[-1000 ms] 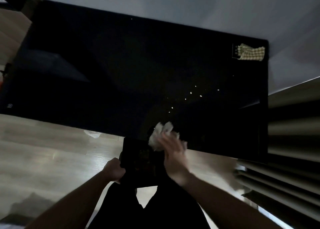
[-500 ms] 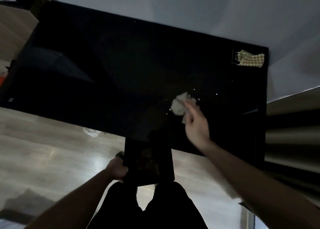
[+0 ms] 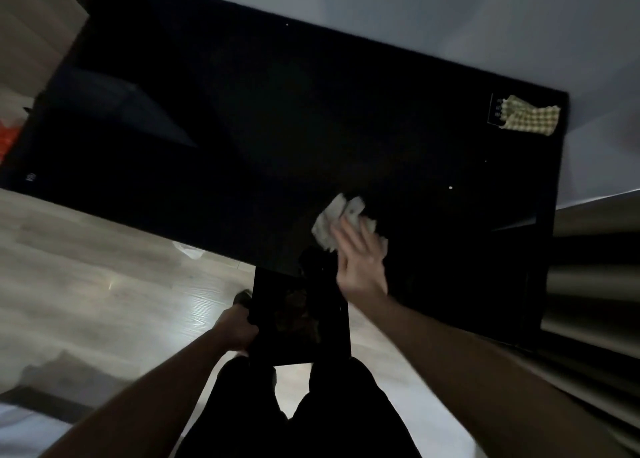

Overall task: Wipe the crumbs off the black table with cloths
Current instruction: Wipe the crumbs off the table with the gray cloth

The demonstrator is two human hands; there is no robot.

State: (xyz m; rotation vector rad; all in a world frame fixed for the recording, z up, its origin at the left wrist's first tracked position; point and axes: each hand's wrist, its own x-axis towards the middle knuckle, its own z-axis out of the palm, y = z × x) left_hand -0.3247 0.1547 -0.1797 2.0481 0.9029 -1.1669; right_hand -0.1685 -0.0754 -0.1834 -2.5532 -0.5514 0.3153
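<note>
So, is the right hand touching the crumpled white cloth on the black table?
Touching. In the head view the right hand lies over the crumpled white cloth, its fingers overlapping the cloth with no gap, pressing it on the black table.

**Hidden, cut off and unclear**

The right hand (image 3: 362, 260) is motion-blurred and covers the near part of the crumpled white cloth (image 3: 341, 216). The fingers of the left hand (image 3: 237, 329) are hidden under the dark square tray (image 3: 301, 319), whose contents are too dim to make out. The glossy black table (image 3: 277, 138) runs out of frame at top left. A pale crumb (image 3: 450, 188) is too small to identify.
</note>
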